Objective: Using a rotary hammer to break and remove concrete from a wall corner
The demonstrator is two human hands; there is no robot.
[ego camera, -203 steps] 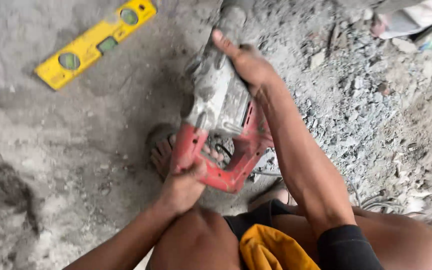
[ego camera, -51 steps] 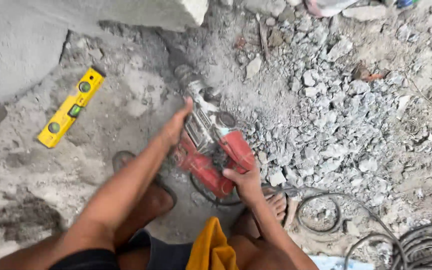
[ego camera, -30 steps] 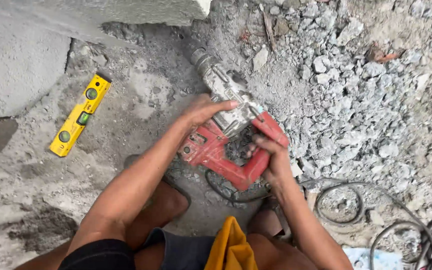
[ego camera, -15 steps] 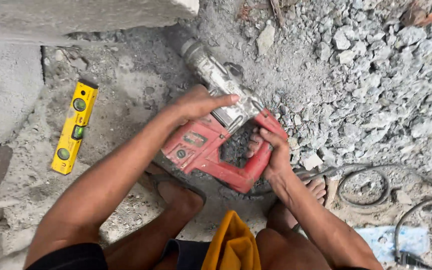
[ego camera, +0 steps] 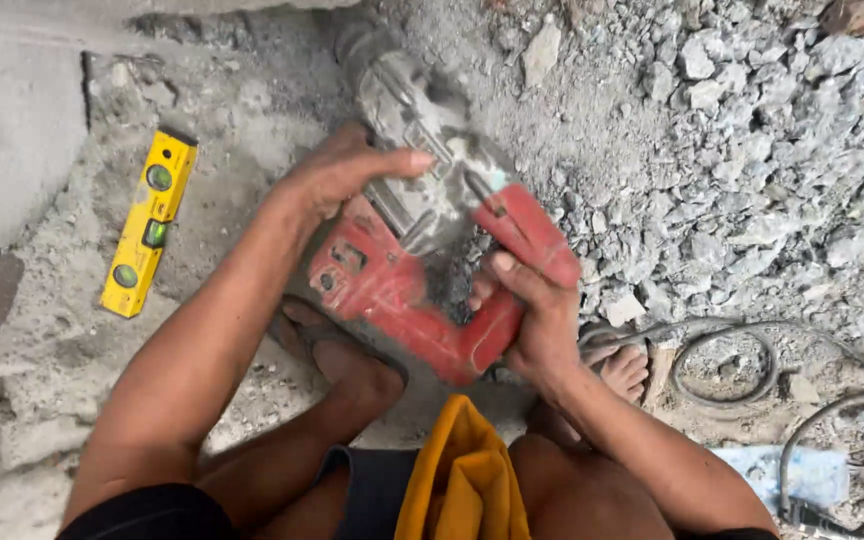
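A dusty red and grey rotary hammer [ego camera: 422, 260] points away from me into the concrete floor at the top of the view. My left hand [ego camera: 337, 175] lies on its grey front housing, fingers wrapped over the top. My right hand [ego camera: 532, 310] grips the red rear handle. My bare feet show under the tool, the left one [ego camera: 337, 350] in a sandal, the right one [ego camera: 624, 368] beside the cable.
A yellow spirit level [ego camera: 147, 222] lies on the floor at the left. Broken concrete rubble [ego camera: 752, 170] covers the right side. A grey cable [ego camera: 782, 380] coils at the lower right. A concrete slab [ego camera: 12, 130] sits at the upper left.
Earlier my hands were swapped on the tool. Both hands have settled on it, left on the front, right on the handle, and the view has moved closer.
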